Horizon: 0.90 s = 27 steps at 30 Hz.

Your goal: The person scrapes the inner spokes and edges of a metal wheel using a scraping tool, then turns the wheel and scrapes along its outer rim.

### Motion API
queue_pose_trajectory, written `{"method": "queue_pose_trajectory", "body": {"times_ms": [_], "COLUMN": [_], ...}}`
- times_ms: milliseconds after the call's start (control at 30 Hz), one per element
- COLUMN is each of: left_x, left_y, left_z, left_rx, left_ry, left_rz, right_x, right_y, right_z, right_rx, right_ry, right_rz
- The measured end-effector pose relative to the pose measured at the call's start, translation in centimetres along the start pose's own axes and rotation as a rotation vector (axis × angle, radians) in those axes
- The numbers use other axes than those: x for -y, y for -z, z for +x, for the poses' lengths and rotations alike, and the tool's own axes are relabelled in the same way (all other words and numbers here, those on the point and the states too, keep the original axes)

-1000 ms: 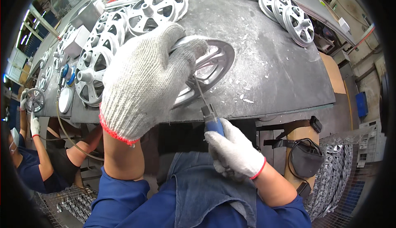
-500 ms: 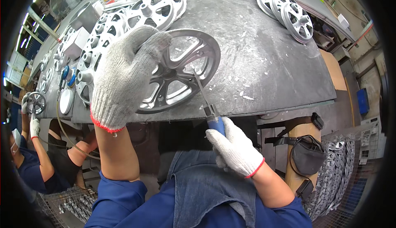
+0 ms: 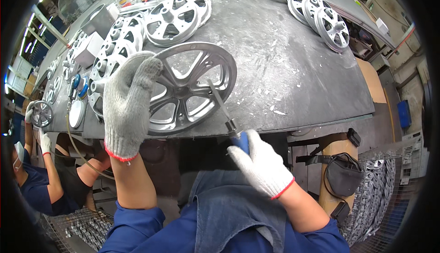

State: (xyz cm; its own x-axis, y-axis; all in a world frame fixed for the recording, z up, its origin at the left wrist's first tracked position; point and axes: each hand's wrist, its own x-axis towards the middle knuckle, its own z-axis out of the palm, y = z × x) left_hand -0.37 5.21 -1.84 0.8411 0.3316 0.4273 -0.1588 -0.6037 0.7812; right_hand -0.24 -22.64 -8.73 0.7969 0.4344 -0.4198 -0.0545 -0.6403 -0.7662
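A grey spoked metal wheel (image 3: 182,90) stands tilted above the front edge of the table, its spokes facing me. My left hand (image 3: 128,106), in a knitted white glove with a red cuff, is closed around the wheel's left rim; the glove hides that part. In my gloved right hand (image 3: 262,163) is a file (image 3: 219,101) with a blue handle and a dark collar, fingers wrapped round the handle. Its narrow blade points up and left across a spoke opening at the wheel's right side. Whether the tip touches the metal I cannot tell.
Silvery wheels (image 3: 172,21) lie piled at the left, and more wheels (image 3: 331,27) lean at the far right. Pale flakes litter the dark tabletop (image 3: 284,70). A blue round power tool (image 3: 80,86) lies left. Beyond it, a co-worker's gloved hand (image 3: 45,143) is near another wheel.
My left hand has drawn the wheel slightly left and down and turned it to face me more. The file's tip has shifted slightly left with it; my right hand stays nearly in place.
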Motion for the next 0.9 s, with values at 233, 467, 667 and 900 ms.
{"method": "queue_pose_trajectory", "body": {"times_ms": [233, 467, 667, 900], "left_x": [-0.6, -2.2, -2.0, -3.4], "left_y": [0.3, 0.0, -0.4, -1.2], "left_z": [-1.4, -0.6, 0.8, 0.5], "left_rx": [-0.061, 0.058, 0.112, 0.183], "left_ry": [0.131, 0.058, -0.052, -0.022], "left_rz": [-0.024, -0.069, 0.053, 0.187], "right_x": [-0.5, -1.4, 0.8, -1.6], "right_y": [-0.7, -1.4, 0.6, 2.2], "right_z": [-0.3, 0.9, 0.5, 1.6], "right_rx": [-0.022, -0.473, 0.161, -0.050], "right_ry": [0.084, 0.246, -0.195, 0.071], "right_rz": [0.006, -0.655, 0.288, -0.063]}}
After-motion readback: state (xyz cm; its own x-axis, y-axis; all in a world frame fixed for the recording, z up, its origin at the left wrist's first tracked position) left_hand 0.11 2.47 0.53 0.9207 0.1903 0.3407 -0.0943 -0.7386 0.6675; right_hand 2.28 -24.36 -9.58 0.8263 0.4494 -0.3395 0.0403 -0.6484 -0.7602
